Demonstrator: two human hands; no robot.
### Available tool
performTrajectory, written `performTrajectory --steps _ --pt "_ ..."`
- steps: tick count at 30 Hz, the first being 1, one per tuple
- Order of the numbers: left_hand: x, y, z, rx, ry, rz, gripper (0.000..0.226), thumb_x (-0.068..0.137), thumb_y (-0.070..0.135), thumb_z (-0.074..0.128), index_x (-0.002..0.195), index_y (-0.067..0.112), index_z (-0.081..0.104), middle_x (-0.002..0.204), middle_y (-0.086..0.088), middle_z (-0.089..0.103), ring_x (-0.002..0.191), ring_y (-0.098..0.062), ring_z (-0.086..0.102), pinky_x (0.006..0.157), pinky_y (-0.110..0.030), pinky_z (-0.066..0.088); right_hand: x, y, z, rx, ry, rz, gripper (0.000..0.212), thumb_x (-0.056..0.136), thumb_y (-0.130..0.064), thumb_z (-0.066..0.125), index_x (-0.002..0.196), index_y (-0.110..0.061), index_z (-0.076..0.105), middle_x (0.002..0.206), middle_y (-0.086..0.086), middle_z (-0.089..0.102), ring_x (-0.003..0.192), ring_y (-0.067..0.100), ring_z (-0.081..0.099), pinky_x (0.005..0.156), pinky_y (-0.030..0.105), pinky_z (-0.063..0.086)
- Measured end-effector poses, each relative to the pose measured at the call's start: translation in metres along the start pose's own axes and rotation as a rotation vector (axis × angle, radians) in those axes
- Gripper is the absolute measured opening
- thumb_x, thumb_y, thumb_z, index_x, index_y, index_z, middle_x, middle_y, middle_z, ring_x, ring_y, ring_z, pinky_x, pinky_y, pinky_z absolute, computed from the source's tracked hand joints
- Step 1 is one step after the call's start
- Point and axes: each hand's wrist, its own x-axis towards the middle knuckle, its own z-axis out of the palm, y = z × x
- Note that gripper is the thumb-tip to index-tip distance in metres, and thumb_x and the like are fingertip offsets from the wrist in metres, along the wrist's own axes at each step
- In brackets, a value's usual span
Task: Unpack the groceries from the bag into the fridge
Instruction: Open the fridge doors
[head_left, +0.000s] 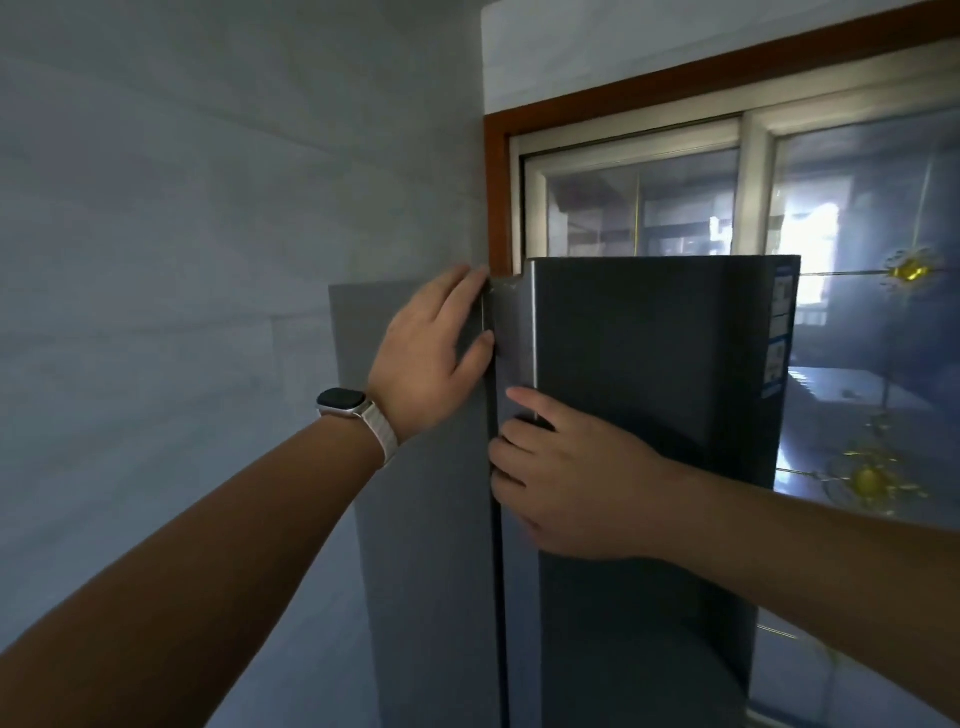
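Your left hand (426, 358) lay flat, fingers spread, against top of fridge door (649, 364) edge; your right hand (571, 483), just below, curled fingers round same edge.

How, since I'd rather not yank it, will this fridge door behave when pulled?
Probably rigid: the fridge door is a tall flat panel. Likely resists at first, since the right hand hooks its edge while the left hand braces the fridge side.
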Motion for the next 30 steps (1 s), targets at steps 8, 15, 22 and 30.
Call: performTrajectory --steps 8,15,22,30 --pt "0.009 -0.013 0.022 -0.098 0.074 0.139 0.055 0.093 0.024 0.046 0.143 0.002 0.038 0.143 -0.018 0.043 0.131 -0.031 0.042 0.105 -0.048 0.039 0.021 -0.003 -0.007 -0.124 -0.114 0.115 0.038 0.093 -0.031 0.039 0.108 -0.011 0.069 0.108 0.015 0.063 0.107 0.036 0.056 0.116 0.060 0.014" --pt "0.010 -0.015 0.023 -0.097 0.132 0.198 0.052 0.093 0.022 0.047 0.139 0.000 0.042 0.133 -0.018 0.050 0.121 -0.032 0.048 0.098 -0.047 0.042 0.032 -0.008 -0.009 -0.167 -0.250 0.155 0.042 0.091 -0.034 0.038 0.108 -0.014 0.070 0.110 0.011 0.063 0.112 0.033 0.054 0.115 0.059 0.017" --pt "0.011 -0.015 0.019 -0.091 0.112 0.207 0.052 0.091 0.023 0.050 0.137 0.001 0.044 0.131 -0.017 0.050 0.119 -0.030 0.048 0.098 -0.044 0.042 0.031 -0.011 -0.008 -0.166 -0.219 0.187 0.047 0.091 -0.026 0.029 0.108 -0.009 0.070 0.105 0.012 0.062 0.106 0.032 0.055 0.113 0.056 0.024" --pt "0.010 -0.021 0.022 -0.100 0.121 0.243 0.053 0.093 0.026 0.052 0.139 0.003 0.043 0.132 -0.015 0.049 0.121 -0.030 0.047 0.099 -0.042 0.040 0.022 -0.014 -0.007 -0.178 -0.213 0.205 0.044 0.094 -0.029 0.033 0.111 -0.006 0.066 0.108 0.013 0.059 0.109 0.032 0.051 0.111 0.055 0.026"
